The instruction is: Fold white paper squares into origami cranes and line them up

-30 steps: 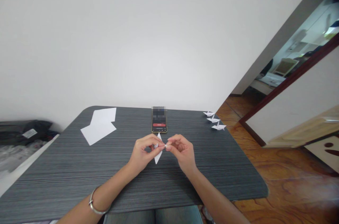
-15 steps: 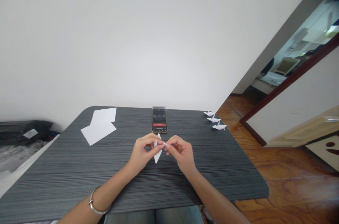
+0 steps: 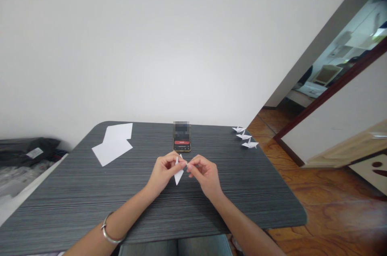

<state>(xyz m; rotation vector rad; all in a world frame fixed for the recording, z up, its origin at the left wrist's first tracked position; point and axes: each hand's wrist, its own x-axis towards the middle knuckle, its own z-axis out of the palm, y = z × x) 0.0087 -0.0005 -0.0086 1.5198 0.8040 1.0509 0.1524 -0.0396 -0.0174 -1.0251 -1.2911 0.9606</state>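
Note:
A small folded white paper piece [image 3: 179, 174] is held just above the dark striped table [image 3: 90, 199] at its middle. My left hand [image 3: 163, 173] pinches it from the left, fingers closed on its upper part. My right hand [image 3: 203, 174] pinches a narrow flap at its right side with thumb and forefinger. The paper's lower point sticks out below the fingers. A silver bangle [image 3: 106, 234] sits on my left wrist.
A phone [image 3: 182, 142] lies just beyond the hands. White paper sheets [image 3: 114, 143] lie at the far left of the table. Three folded paper cranes [image 3: 245, 137] stand at the far right edge. A wooden floor and an open doorway are to the right.
Both hands have shifted slightly left and closer together on the paper; the right fingers have drawn the flap inward. Nothing else on the table has moved.

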